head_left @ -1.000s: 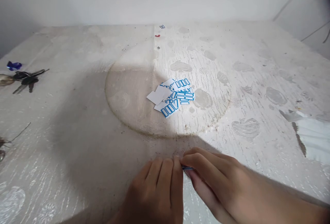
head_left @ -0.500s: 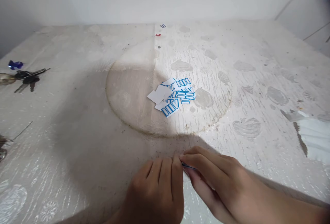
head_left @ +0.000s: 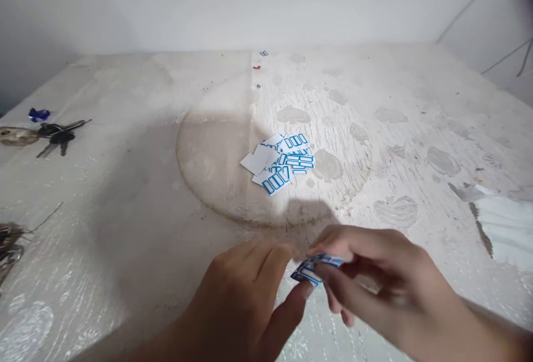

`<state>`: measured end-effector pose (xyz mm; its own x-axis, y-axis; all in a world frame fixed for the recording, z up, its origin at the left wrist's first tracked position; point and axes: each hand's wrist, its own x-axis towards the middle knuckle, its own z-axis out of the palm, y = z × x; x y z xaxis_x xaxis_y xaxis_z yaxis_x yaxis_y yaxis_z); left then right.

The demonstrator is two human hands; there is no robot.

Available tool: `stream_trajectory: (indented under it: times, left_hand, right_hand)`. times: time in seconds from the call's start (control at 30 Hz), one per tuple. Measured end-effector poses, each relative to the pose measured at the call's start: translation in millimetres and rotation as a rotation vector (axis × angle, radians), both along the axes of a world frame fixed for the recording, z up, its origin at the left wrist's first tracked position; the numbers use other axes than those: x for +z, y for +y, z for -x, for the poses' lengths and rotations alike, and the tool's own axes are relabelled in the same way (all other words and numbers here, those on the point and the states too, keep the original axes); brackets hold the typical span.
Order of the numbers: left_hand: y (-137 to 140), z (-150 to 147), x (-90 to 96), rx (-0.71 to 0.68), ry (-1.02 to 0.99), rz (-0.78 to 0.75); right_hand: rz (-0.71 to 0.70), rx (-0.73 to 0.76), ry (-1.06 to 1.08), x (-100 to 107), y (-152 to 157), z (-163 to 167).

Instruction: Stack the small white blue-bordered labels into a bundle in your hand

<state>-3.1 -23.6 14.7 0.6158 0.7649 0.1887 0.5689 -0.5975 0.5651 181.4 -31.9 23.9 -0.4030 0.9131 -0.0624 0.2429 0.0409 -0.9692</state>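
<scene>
Near the front of the table, my right hand pinches a small bent white piece of paper printed with blue-edged rectangles between thumb and fingers. My left hand is close beside it. The left thumb tip is at the lower edge of the paper, while the left fingers are smeared by motion, so their grip is unclear. Beyond both hands lies a loose pile of similar white paper pieces; several show blue-edged rectangles, and others lie with a plain white face up.
On the left lie keys, a shiny blue scrap and a dark tangled bundle. A crumpled white cloth or tissue is at the right. Small scraps, one red, dot the far side of the patterned tabletop.
My hands have come apart slightly from pressing together. The right hand has turned, bringing more of the pinched paper into view. The left thumb now shows. The camera view has shifted slightly.
</scene>
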Motion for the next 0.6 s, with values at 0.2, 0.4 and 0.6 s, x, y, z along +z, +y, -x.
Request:
stream_trajectory:
  times: [0.2,0.4,0.6]
  left_hand:
    - [3,0,14.0,0.003,-0.21,0.599]
    - [7,5,3.6,0.005,-0.46,1.046]
    - [11,2,-5.9,-0.164,-0.774,1.528]
  right_hand:
    - [0.474,0.017,0.37,-4,10,-1]
    - [0.479,0.046,0.417,-7,9,0]
    - [0.358,0.093,0.43,-3,7,2]
